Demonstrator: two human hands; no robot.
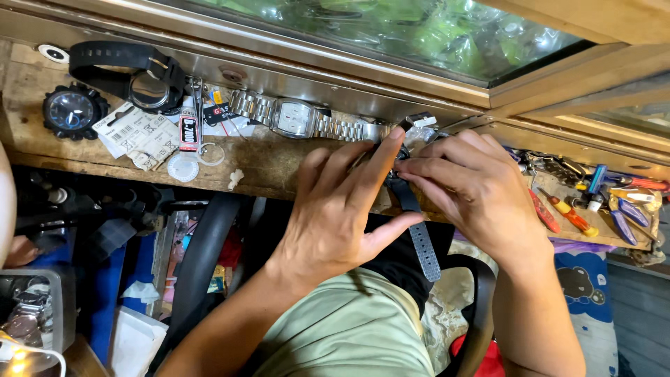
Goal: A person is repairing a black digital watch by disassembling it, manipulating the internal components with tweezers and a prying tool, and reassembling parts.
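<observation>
Hands meet over the bench edge: left hand (335, 209) and right hand (474, 188) fingers pinch a dark watch strap (419, 230).

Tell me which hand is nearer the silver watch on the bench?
Left. The left hand has its fingertips just below the silver watch band; the right hand sits farther along, pinching the dark strap.

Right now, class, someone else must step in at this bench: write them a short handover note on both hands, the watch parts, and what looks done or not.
Left hand: fingers pinch the top of the dark strap at the bench edge.
Right hand: fingers grip the same spot from the other side; what lies between them is hidden.
The strap's free end hangs down over the lap.
Steel watch lies behind on the bench, untouched.
Tools lie to the right, unused.
The strap's join cannot be judged.
</observation>
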